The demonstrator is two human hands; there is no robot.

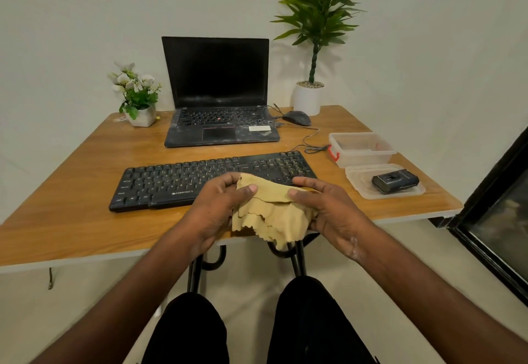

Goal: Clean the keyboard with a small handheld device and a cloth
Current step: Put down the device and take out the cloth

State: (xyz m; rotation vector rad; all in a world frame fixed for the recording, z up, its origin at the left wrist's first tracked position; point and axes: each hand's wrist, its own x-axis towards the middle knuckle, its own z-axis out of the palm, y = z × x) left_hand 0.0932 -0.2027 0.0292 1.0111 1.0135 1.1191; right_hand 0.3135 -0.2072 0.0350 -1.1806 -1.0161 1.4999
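The left hand and the right hand both hold the yellow cloth. Each thumb presses on top of it and the fingers curl round its sides, so both hands grip it. The cloth is bunched and folded between them, and its wavy edge hangs down past the front edge of the table. It is up in the air, just in front of the black keyboard, and does not look like it touches the keys. The small black device sits on a clear lid to the right, well away from the hands, next to a clear box. So this looks like the cloth step, with the cloth being made ready. Next, the cloth likely needs to come down flat on the keys and be rubbed along the rows, with the keyboard kept from sliding. Some things are hard to see. The hands and cloth hide the lower right keys. The fingers under the cloth are hidden. I cannot tell if the keys have dust on them, though some keys on the right look pale. The device is too small to make out.
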